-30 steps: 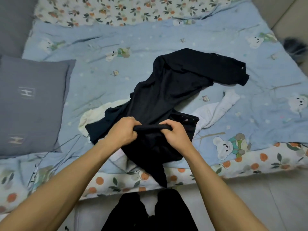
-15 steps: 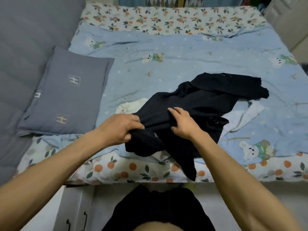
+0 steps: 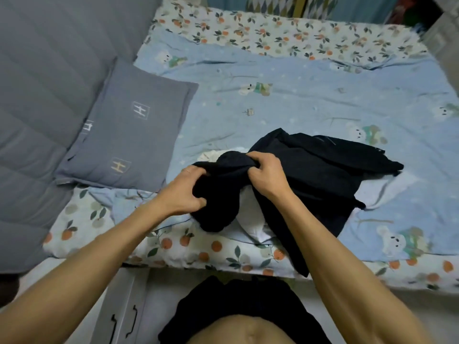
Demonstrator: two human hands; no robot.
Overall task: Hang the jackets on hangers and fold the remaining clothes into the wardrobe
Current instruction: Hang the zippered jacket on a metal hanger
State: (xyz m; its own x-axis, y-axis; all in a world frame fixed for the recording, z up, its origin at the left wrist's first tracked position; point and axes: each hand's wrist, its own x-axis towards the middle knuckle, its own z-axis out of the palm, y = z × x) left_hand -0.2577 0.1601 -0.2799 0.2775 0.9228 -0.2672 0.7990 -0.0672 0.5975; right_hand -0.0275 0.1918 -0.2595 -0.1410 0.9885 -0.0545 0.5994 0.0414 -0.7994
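Garment: we work a dark garment point(image 3: 310, 170) lying at the bed's point(image 3: 298, 100) near edge, at 6 o'clock of the quilt, over a white garment point(image 3: 250, 219).
Left grip: our left hand point(image 3: 183, 192) clutches a bunched dark fold.
Right grip: our right hand point(image 3: 267, 172) pinches the same cloth at 1 o'clock of the left.
Progress: we judge it early; nothing looks folded, no hanger or wardrobe shows.
Left to do: both garments.
Nearby: grey pillow point(image 3: 129, 130) at 10 o'clock.

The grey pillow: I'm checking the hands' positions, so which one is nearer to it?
Left. The left hand grips the dark garment just right of the grey pillow. The right hand grips it farther right, beyond the left hand.
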